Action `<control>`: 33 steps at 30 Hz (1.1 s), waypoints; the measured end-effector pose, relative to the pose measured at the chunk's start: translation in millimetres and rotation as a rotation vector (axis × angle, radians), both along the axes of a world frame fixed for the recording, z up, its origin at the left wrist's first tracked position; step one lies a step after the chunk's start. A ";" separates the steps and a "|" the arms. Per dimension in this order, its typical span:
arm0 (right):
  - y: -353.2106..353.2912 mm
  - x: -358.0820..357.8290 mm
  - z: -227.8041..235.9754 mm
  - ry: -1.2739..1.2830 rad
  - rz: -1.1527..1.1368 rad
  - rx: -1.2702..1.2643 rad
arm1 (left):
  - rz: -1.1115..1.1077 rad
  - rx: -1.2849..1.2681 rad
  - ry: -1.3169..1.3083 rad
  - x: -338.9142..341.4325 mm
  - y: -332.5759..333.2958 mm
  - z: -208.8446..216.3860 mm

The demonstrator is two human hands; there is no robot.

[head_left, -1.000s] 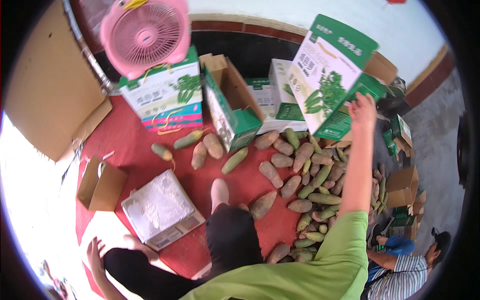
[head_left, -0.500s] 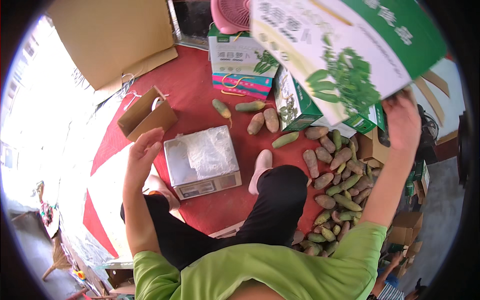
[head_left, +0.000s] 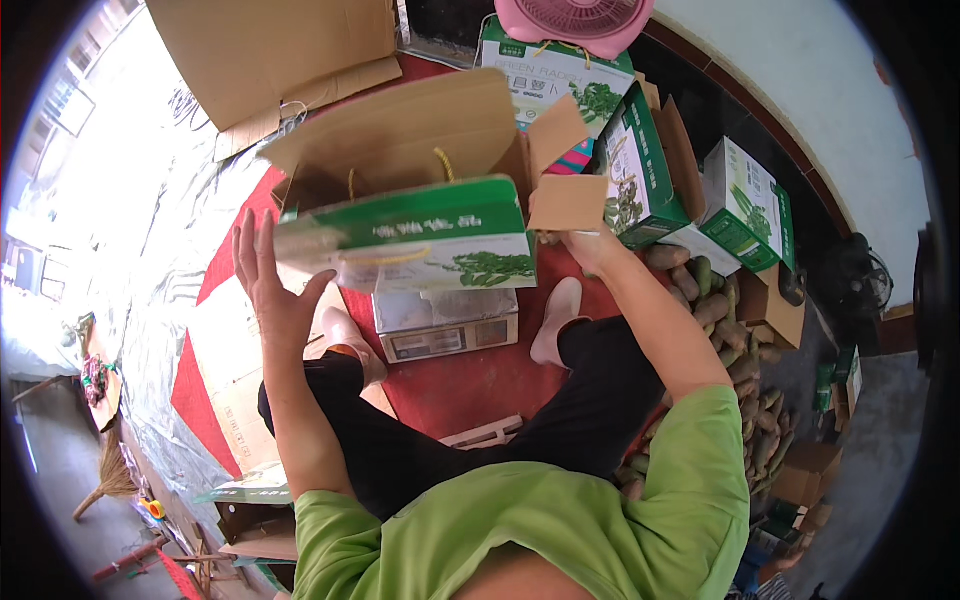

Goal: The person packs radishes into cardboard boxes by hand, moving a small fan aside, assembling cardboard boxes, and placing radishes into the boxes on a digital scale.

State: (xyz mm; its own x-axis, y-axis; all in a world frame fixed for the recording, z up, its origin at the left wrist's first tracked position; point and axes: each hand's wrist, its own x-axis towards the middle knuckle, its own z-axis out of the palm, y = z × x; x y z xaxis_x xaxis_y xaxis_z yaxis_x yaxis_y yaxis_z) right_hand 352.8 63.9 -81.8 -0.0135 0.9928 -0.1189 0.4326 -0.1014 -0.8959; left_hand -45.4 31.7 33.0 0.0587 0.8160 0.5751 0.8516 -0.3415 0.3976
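Observation:
An open green and white carton [head_left: 430,215] with yellow cord handles is held up in front of me, its brown flaps standing out. My right hand [head_left: 592,247] grips its right end, the fingers partly behind a flap. Beside the left end, my left hand [head_left: 272,285] is open with fingers and thumb spread; I cannot tell whether it touches the cardboard. Under the carton, between my feet, is a low box-shaped weighing scale [head_left: 447,338] with a panel on its front. The carton covers most of the scale's top.
Large radishes [head_left: 745,350] lie heaped on my right. Beyond them stand an open green carton [head_left: 640,170] and a white and green one [head_left: 745,205]. A pink fan [head_left: 575,22] sits on another carton at the back. Flattened cardboard [head_left: 240,370] lies on my left.
The carton has come from the upper right to above the scale, and its open top now faces me. My right hand moved left with it. My left hand spread its fingers.

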 end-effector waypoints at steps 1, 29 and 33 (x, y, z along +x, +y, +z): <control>7.3 -13.5 -6.8 -0.014 -0.001 0.126 | 0.014 0.000 0.007 4.5 -2.0 1.0; -159.9 136.9 22.6 0.465 -0.582 -0.241 | -0.206 -0.378 0.368 48.1 -25.5 -35.0; -242.3 146.1 -40.1 0.455 -0.766 -0.319 | -0.219 -0.377 0.411 55.4 -28.4 -35.5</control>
